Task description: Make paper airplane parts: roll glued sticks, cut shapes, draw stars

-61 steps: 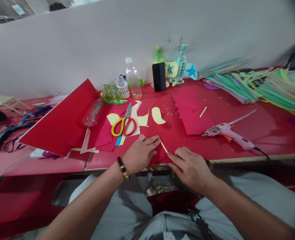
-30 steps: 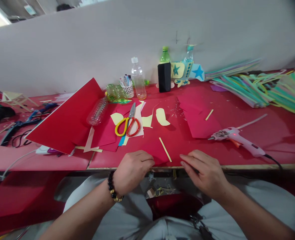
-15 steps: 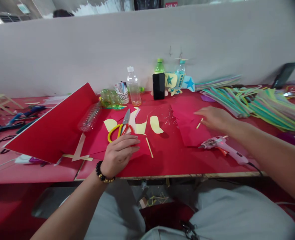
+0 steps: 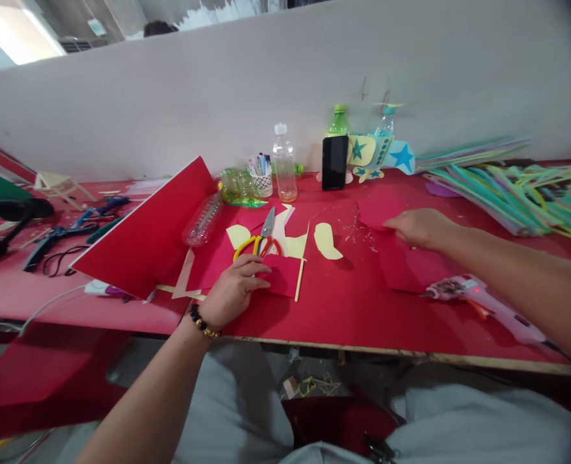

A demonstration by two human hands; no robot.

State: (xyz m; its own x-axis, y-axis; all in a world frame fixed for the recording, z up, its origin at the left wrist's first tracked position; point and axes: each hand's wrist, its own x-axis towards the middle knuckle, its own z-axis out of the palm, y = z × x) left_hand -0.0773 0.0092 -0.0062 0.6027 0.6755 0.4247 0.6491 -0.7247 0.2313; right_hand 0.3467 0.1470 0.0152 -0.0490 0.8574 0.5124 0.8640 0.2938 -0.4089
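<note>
My left hand [image 4: 237, 287] holds a small red paper piece [image 4: 283, 276] by its left side, low over the table's near part. That piece overlaps the handles of the scissors [image 4: 261, 241], which have one yellow and one red loop. Beside its right edge lies a thin pale yellow stick [image 4: 300, 280]. My right hand [image 4: 423, 229] is closed, thumb and fingertips pinching the edge of red paper [image 4: 379, 216] on the right. Just below this hand rests the pink glue gun [image 4: 483, 306], its red light on and its nozzle pointing left.
Cut yellow shapes [image 4: 327, 241] lie mid-table. A red board [image 4: 153, 235] leans at left by a clear bottle [image 4: 203, 220]. Behind stand an upright bottle [image 4: 284, 164], a pen cup [image 4: 261, 180] and a phone [image 4: 334, 162]. Coloured strips [image 4: 498, 196] spread at right.
The view has turned left. The small red paper piece now shows beside my left hand's fingers. My right hand has gone from near a short stick to pinching red paper; that stick is mostly hidden.
</note>
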